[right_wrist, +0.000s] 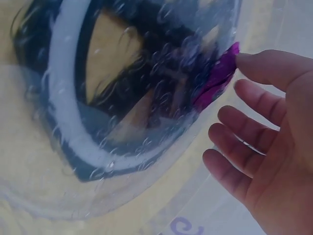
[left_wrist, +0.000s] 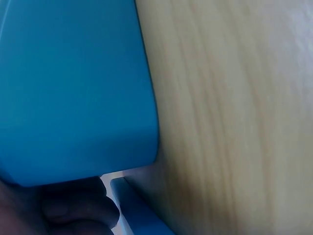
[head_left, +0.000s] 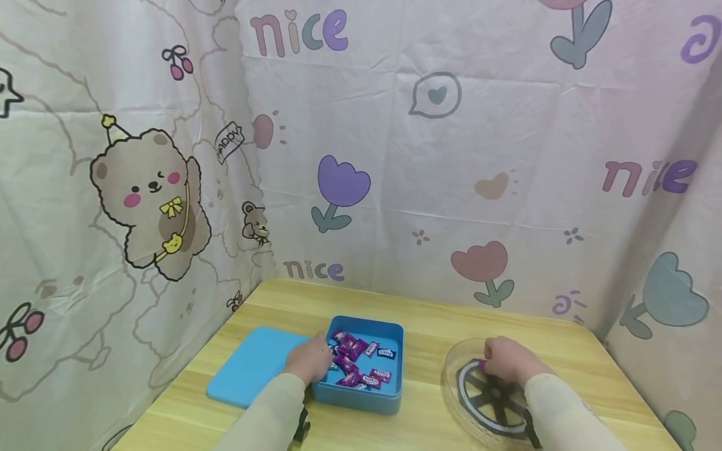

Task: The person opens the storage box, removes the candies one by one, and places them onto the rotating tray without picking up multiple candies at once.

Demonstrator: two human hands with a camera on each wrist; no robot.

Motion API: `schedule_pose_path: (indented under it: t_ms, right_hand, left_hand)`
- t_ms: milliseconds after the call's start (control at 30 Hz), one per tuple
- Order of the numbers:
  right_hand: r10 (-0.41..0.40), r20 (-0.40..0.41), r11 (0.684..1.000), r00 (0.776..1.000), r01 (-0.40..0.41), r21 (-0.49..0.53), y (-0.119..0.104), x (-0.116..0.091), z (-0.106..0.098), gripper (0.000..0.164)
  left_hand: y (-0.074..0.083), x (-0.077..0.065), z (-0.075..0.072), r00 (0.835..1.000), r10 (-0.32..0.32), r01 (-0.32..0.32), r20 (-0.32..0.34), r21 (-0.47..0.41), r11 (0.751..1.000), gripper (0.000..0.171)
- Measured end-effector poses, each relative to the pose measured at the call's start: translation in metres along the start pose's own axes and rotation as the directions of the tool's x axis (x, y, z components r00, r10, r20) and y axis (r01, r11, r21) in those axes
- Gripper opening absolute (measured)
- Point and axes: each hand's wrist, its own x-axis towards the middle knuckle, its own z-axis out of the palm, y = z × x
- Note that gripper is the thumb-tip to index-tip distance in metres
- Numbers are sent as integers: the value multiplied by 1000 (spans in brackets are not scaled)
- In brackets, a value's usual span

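A blue open box [head_left: 359, 399] holds several purple and dark blue wrapped candies [head_left: 352, 347]. At its left wall my left hand [head_left: 309, 360] grips the side. In the left wrist view, curled fingers [left_wrist: 80, 205] show beside the blue box wall [left_wrist: 78, 98]. Over a clear round dish [head_left: 451, 357], with a dark spoked wheel pattern seen in it, is my right hand [head_left: 510, 358]. Its thumb and forefinger pinch a purple wrapped candy [right_wrist: 217, 78] by one end at the dish's rim; the other fingers are loosely bent.
A light blue lid [head_left: 254, 363] lies flat to the left of the box, partly behind the left hand. The wooden table [head_left: 423, 332] meets printed cloth hangings [head_left: 406, 156] at the back and sides.
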Motion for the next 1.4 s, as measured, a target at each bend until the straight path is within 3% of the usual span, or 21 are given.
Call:
schedule_pose_path:
  t_ms: [133,367,567,833,1067,1400]
  right_hand:
    - [-6,-15,999,1000,7,48,-12,2,-2,10]
    - [-130,-68,991,989,131,8,-48,10,1,15]
    - [-211,-86,975,974,216,52,-86,13,9,16]
    - [-320,-128,945,939,326,29,-128,20,27,17]
    - [-409,-60,912,911,410,9,-161,19,38,18]
    - [-542,-11,840,840,542,-1,-201,29,62,20]
  left_hand:
    - [0,-2,-2,1000,-8,8,3,-5,1000,55]
    - [3,-5,-5,1000,-16,16,8,18,1000,55]
    - [4,-2,-4,1000,-1,0,10,52,999,54]
    - [3,0,-1,1000,-5,4,15,65,998,56]
    - [4,-2,-3,1000,-14,13,19,61,998,56]
    - [4,-2,-4,1000,18,-18,9,44,999,55]
